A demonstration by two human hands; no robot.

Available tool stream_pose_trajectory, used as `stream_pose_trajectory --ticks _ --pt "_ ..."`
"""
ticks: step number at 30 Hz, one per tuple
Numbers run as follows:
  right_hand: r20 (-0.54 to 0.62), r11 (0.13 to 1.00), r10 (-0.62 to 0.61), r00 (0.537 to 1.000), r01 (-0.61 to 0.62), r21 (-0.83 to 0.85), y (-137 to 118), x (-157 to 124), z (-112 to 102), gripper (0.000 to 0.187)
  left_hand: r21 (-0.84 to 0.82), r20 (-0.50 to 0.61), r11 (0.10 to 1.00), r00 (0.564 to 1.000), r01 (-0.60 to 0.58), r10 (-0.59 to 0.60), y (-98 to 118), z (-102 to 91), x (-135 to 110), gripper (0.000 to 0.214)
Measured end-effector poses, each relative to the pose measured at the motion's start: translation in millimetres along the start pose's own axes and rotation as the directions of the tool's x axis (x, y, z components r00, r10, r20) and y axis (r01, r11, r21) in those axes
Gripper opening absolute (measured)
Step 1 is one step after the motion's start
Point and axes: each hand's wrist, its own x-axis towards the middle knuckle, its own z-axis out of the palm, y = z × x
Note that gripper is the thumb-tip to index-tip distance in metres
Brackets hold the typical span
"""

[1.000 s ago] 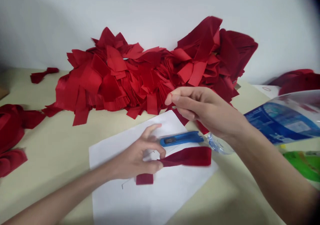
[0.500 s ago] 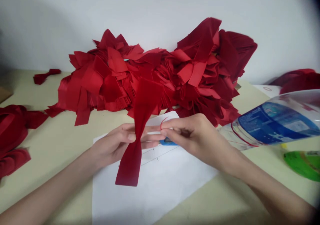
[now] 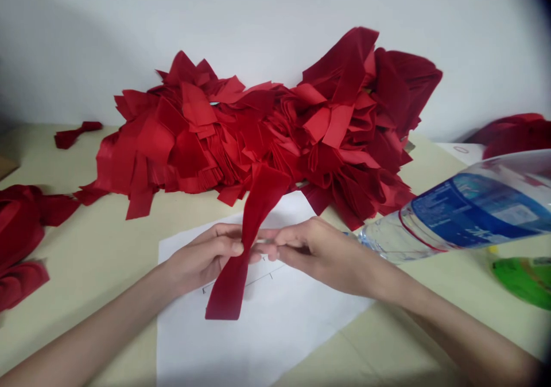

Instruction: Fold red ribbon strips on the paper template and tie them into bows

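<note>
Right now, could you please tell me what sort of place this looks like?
Probably a craft table by a wall: there is a heap of red ribbon pieces, a sheet of paper with drawn lines, and a red ribbon pinched in the left hand.

The red strip [image 3: 230, 292] partly hides the left hand [image 3: 200, 259], and the right edge crops the bottle [image 3: 477, 212].
</note>
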Motion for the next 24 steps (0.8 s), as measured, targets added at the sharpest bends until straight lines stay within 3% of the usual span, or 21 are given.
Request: stream_pose_trajectory --ticks 3,6,9,14,18,21,24 --pt "-0.007 0.992 0.047 0.999 -0.048 -0.115 -0.9 -0.2 -0.8 0.025 0.093 -0.075 0.995 0.997 0.026 -0.019 0.7 2.2 1.9 0.025" --pt "-0.012 0.991 0.041 0.999 -0.043 -0.131 -1.6 -1.7 -3.9 0.018 0.155 -0.074 0.988 0.997 0.018 -0.006 3.2 5.6 2.6 0.022" --pt "-0.014 0.997 0.036 0.999 -0.037 -0.075 0.7 -2.5 -10.3 0.018 0.187 -0.072 0.982 0.997 0.027 -0.014 3.8 6.7 2.4 0.019" --pt "0.115 0.995 0.021 0.993 -0.032 0.093 2.5 -2.3 -22.6 0.020 0.113 -0.113 0.993 0.993 0.041 -0.028 1.6 4.8 1.5 0.019" --pt "0.205 0.994 -0.053 0.977 0.032 0.104 -2.4 -3.7 -21.5 0.021 0.081 -0.003 0.995 0.998 0.066 -0.066 1.6 7.3 -0.6 0.024" --pt "0.144 0.998 -0.038 0.989 0.031 0.050 -5.8 -5.3 -16.4 0.016 0.149 0.109 0.981 0.984 0.125 -0.142 2.7 11.8 -2.1 0.024" --pt "0.119 1.000 0.001 0.993 -0.001 -0.002 -6.3 -6.3 -14.8 0.012 0.173 0.111 0.976 0.982 0.134 -0.154 3.4 14.0 -2.4 0.023"
